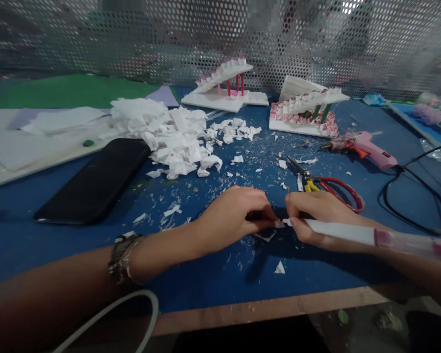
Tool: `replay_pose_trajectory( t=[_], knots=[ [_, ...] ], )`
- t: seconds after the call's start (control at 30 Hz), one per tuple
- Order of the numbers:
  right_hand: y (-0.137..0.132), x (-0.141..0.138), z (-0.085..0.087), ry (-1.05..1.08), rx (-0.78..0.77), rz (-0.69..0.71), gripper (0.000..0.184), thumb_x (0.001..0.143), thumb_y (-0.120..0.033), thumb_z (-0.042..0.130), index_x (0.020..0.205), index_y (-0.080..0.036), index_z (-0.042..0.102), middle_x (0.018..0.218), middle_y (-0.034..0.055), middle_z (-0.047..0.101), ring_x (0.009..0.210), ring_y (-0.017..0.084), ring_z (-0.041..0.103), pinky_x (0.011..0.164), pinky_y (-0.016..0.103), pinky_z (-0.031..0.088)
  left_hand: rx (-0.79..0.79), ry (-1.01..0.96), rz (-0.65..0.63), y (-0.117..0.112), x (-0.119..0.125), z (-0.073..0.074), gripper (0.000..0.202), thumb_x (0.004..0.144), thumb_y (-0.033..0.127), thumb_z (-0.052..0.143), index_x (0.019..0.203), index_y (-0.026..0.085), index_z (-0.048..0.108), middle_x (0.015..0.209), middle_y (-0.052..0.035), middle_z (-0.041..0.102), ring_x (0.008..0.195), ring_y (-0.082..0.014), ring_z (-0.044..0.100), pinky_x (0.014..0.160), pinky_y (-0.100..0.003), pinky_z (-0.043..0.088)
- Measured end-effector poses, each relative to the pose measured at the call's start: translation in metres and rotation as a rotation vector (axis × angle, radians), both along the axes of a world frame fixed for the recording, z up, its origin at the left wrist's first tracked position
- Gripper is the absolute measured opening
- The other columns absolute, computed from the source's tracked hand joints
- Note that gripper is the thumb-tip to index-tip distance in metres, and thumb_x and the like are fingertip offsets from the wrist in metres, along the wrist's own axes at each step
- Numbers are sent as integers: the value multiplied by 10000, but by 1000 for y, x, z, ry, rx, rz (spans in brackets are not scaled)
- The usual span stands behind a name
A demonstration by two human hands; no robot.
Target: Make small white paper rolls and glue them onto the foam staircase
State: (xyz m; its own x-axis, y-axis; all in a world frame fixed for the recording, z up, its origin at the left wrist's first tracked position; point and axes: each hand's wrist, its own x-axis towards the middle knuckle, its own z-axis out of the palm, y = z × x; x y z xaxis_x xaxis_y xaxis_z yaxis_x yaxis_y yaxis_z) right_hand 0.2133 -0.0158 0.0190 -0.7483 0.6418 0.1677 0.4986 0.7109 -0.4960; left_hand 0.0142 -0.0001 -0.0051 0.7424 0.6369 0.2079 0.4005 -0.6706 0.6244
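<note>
My right hand (318, 218) grips a white marker (341, 230) with a pink band and a clear cap on its back end. Its tip points left and meets a small white paper piece (279, 223). That piece is pinched between the thumb and fingers of my left hand (240, 213), just above the blue table (213, 279). Red-handled scissors (338, 189) lie open just beyond my right hand, with something yellow at the pivot. A loose paper scrap (280, 268) rests on the table in front of my hands.
Torn white paper (176, 137) is heaped behind a black phone (95, 181) at left. Two white foam models (220, 100) with sloping steps stand at the back. A pink glue gun (375, 149) with a looping black cord (385, 196) lies right. A perforated metal screen (139, 49) closes the far side.
</note>
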Motion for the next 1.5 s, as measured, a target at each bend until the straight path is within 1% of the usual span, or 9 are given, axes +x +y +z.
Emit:
replay_pose_trajectory(
  t=[0.3,0.43,0.57,0.7,0.87,1.0,1.13,1.33,1.5],
  knots=[
    [-1,0,0,-2,18,26,120,758,-136,394,662,-188,346,585,-47,396,508,65,365,507,200,276,7,2,3,-1,0,2,72,782,225,605,757,173,649,723,0,622,695,-115,564,642,-212,396],
    [-1,1,0,21,-18,46,96,773,-155,402,688,-185,370,629,-37,437,544,68,401,529,198,299,14,-7,-5,-1,0,1,62,781,215,602,752,175,640,736,3,624,698,-112,565,647,-211,402],
    [-1,1,0,-9,8,32,114,763,-138,396,670,-187,350,584,-51,400,499,62,362,498,198,267,15,-2,-1,-2,0,1,70,780,219,602,746,174,643,718,2,624,688,-113,565,636,-210,398],
    [-2,0,0,39,-21,31,104,769,-151,400,678,-183,362,633,-33,443,550,66,409,535,193,304,19,3,-3,-2,-1,1,58,777,215,606,757,175,643,726,1,624,695,-116,565,638,-209,393],
    [-1,0,0,-41,46,46,133,758,-123,383,647,-184,345,554,-54,380,481,60,347,494,203,246,48,37,4,-2,0,2,111,797,259,581,752,170,629,725,-4,619,695,-123,559,638,-216,382],
    [1,1,-1,-55,48,42,129,774,-144,387,653,-182,362,557,-55,401,486,58,364,492,196,245,75,81,36,-3,1,3,115,785,284,591,767,170,594,697,15,600,627,-108,530,585,-208,351],
    [1,0,0,-27,30,66,127,779,-144,392,661,-182,369,556,-56,397,485,56,355,497,192,254,79,107,13,-3,-1,1,142,773,245,601,906,198,586,765,17,608,700,-123,552,642,-226,343],
    [0,1,0,27,19,94,144,782,-135,372,647,-183,350,571,-49,374,490,57,340,499,196,269,97,87,-52,-3,-2,0,112,823,213,539,904,247,610,993,15,602,883,-133,560,788,-267,282],
    [-1,5,-4,249,-11,121,132,784,-142,415,681,-194,350,597,-45,387,539,65,384,518,188,309,138,111,-26,-6,-1,5,53,821,265,562,851,233,592,829,63,649,784,-103,561,826,-280,229]
  ],
)
